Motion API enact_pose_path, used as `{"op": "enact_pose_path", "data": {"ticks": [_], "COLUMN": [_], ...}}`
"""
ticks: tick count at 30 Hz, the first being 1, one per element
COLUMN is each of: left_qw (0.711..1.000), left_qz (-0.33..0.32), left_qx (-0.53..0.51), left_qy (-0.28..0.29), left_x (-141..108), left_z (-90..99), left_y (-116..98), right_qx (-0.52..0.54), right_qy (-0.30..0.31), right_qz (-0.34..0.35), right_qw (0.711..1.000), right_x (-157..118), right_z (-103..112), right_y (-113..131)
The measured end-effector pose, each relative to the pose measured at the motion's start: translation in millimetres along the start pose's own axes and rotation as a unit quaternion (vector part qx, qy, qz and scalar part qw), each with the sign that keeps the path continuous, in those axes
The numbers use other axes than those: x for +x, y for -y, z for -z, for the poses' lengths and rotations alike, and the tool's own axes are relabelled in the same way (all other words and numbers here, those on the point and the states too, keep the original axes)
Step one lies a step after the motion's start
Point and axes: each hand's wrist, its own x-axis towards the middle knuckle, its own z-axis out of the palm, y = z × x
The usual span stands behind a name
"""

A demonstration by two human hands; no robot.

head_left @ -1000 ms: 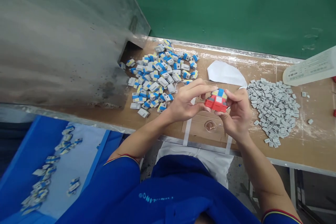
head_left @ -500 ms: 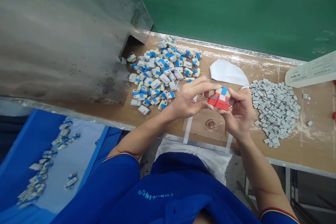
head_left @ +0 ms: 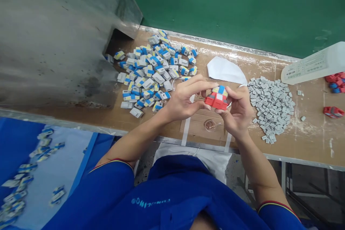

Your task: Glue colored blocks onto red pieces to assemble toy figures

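Observation:
Between my two hands, above the bench, is a small toy car (head_left: 217, 100) with a red lower body and a blue, yellow and grey top. My left hand (head_left: 185, 99) pinches its left side between thumb and fingers. On the other side my right hand (head_left: 237, 107) grips it, thumb near the top and fingers beneath. Under the hands a small clear dish (head_left: 210, 125) with a thin stick in it sits on the bench. A pile of blue, yellow and grey toy parts (head_left: 149, 75) lies to the left. Small flat grey pieces (head_left: 271, 106) are heaped to the right.
A white sheet (head_left: 226, 70) lies behind my hands. At the right a translucent bottle (head_left: 314, 65) lies tilted, with red toy pieces (head_left: 333, 112) beyond it. A metal box (head_left: 59, 43) stands on the left; below it a blue tray (head_left: 72, 154) holds more parts.
The view has shifted to the right, bringing red toy pieces into sight at the right edge. Both hands keep their hold on the toy car, with little change in grip.

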Motion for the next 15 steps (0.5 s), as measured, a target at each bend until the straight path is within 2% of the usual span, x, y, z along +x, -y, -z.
{"op": "enact_pose_path", "data": {"ticks": [15], "left_qw": [1.000], "left_qz": [-0.013], "left_qx": [0.016], "left_qy": [0.001], "left_x": [-1.0], "left_z": [0.9], "left_y": [-1.2], "right_qx": [0.005], "right_qy": [-0.001], "right_qz": [0.012], "right_qw": [1.000], "right_x": [0.6], "right_z": [0.3], "right_y": [-0.4]}}
